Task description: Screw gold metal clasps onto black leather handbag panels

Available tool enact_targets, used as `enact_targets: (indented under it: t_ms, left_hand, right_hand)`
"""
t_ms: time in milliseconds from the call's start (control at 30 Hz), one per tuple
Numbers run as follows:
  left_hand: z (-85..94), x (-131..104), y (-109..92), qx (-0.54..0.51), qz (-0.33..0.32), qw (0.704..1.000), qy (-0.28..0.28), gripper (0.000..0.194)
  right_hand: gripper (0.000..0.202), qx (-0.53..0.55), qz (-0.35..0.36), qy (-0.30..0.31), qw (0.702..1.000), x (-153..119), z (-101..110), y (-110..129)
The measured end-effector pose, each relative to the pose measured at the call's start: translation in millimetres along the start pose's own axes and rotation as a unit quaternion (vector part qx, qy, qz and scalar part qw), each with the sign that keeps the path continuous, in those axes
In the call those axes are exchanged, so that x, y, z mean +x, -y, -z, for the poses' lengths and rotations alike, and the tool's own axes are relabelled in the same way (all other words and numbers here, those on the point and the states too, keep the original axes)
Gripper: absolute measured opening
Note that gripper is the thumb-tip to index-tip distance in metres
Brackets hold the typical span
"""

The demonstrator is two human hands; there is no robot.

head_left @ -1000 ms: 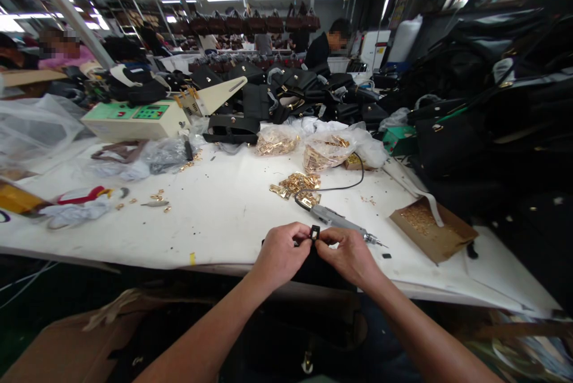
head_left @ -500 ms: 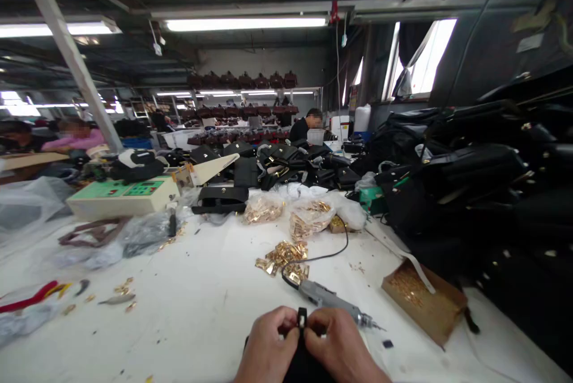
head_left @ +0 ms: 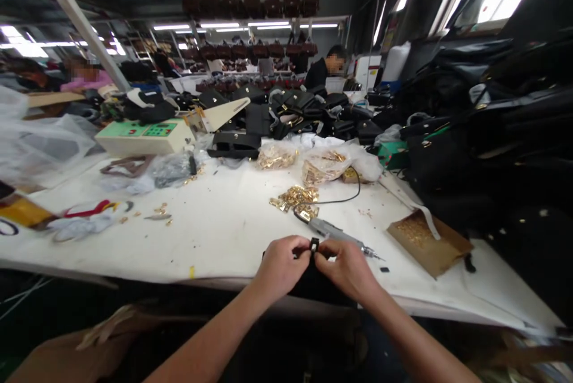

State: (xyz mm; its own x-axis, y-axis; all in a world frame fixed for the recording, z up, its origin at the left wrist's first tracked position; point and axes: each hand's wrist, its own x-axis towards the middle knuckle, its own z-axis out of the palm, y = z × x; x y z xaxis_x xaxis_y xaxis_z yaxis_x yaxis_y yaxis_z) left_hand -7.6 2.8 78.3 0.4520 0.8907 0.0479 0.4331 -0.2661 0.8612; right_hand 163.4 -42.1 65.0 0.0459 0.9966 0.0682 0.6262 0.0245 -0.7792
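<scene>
My left hand (head_left: 281, 265) and my right hand (head_left: 348, 265) meet at the front edge of the table, fingers closed in a pinch. Between their fingertips stands the end of a black strap (head_left: 314, 243) with a small pale or shiny patch on it. Dark material hangs below the strap, mostly hidden by my hands. Just beyond them lies a grey electric screwdriver (head_left: 333, 230), its bit pointing right. Behind its cable is a loose pile of gold metal fittings (head_left: 296, 197).
An open cardboard box (head_left: 447, 247) of small gold parts sits at right. Plastic bags of fittings (head_left: 319, 168) lie farther back, before heaped black bags (head_left: 308, 102). A green-topped machine (head_left: 147, 137) and red-handled pliers (head_left: 92, 210) are at left. Black goods (head_left: 505, 174) tower at right.
The view has tilted down, so the table appears higher and my forearms and the table's front edge show. Both hands keep their pinch on the strap.
</scene>
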Motion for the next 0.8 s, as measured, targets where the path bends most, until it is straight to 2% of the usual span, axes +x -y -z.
enact_targets:
  t_ms: [133, 400, 800]
  left_hand:
    - [-5.4, 0.2, 8.2, -0.006, 0.017, 1.000, -0.008, 0.021]
    - [-4.9, 5.8, 16.3, -0.070, 0.026, 0.997, 0.021, 0.019]
    - [-11.7, 7.3, 17.1, -0.079, 0.033, 0.996, -0.025, 0.016]
  right_hand:
    - [0.016, 0.000, 0.017, 0.014, 1.000, -0.6, 3.3, -2.0]
    - [0.018, 0.008, 0.045, 0.013, 0.999, 3.6, 0.1, -9.5]
    - [0.021, -0.010, 0.040, -0.001, 0.999, 7.2, -6.3, -10.2]
